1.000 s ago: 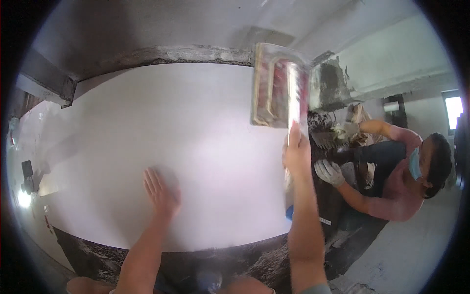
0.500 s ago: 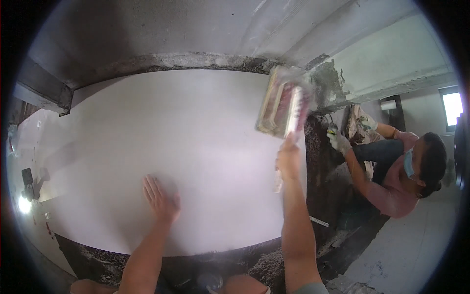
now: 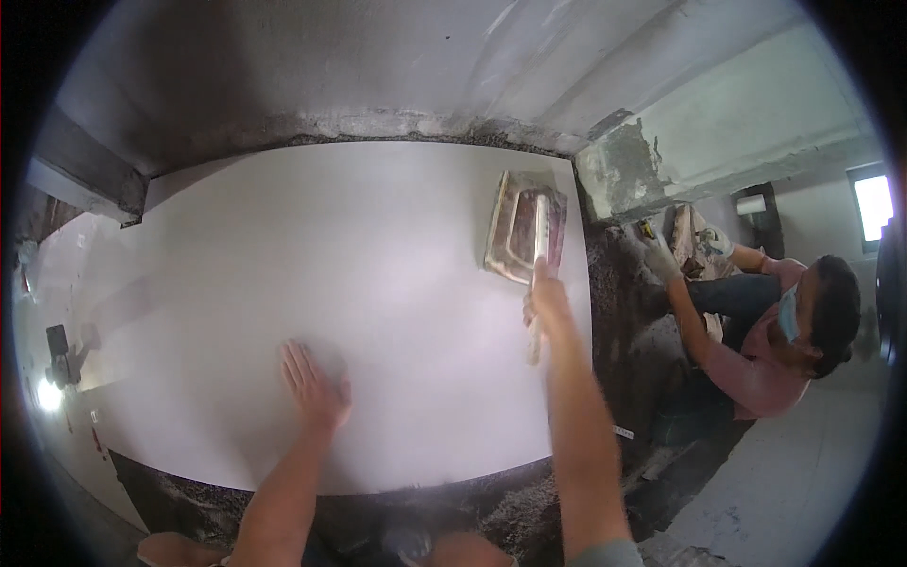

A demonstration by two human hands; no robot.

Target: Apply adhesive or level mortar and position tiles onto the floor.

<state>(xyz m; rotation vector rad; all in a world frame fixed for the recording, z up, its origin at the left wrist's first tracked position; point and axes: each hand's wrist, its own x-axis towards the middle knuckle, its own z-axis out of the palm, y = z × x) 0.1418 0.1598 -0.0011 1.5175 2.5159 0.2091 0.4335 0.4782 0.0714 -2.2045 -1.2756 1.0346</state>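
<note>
Left hand [image 3: 315, 389] is pressing flat, fingers spread, on the large white tile [image 3: 283, 283] at 7 o'clock. Right hand [image 3: 546, 295] is gripping the float [image 3: 524, 227] at 1 o'clock. Tile appears seated; tamping looks unfinished. A co-worker [image 3: 756, 331] is crouching at 3 o'clock.

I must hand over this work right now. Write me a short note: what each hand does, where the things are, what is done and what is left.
Left hand: open, flat on the large white tile, near its lower edge.
Right hand: shut on the handle of the mallet, whose head lies against the tile's upper right part.
The tile lies flat on grey mortar, which shows along its lower and right edges.
A co-worker in gloves works in the trench at the right.
Done: tile laid in place.
Left: whether it is level cannot be judged from here.
</note>
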